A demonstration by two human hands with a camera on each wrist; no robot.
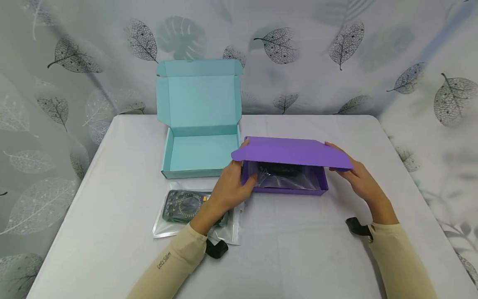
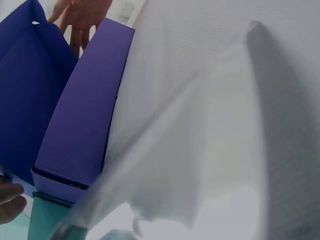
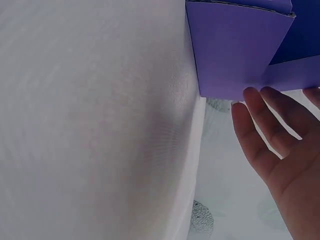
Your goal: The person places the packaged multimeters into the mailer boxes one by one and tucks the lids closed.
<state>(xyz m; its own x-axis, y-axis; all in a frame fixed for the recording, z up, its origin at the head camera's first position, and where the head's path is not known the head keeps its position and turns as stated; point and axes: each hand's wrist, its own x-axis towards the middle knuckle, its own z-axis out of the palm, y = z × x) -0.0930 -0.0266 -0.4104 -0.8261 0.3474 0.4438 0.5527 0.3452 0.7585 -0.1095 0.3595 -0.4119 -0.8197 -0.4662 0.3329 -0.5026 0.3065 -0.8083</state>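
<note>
Between both hands — L (image 1: 233,185), R (image 1: 358,176) — purple box (image 1: 285,182), lid touching fingers (image 1: 334,146).

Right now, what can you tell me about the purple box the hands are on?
The purple box is a shallow mailer-style carton that looks like cardboard, sitting on the white-covered table just right of the open teal box. Its hinged lid is partly lowered, roughly level over the tray. Inside lies something dark in a clear plastic bag, too dim to identify. The left hand holds the lid's left end, thumb at the tray's corner; the right hand supports the lid's right end with straight fingers.
</note>
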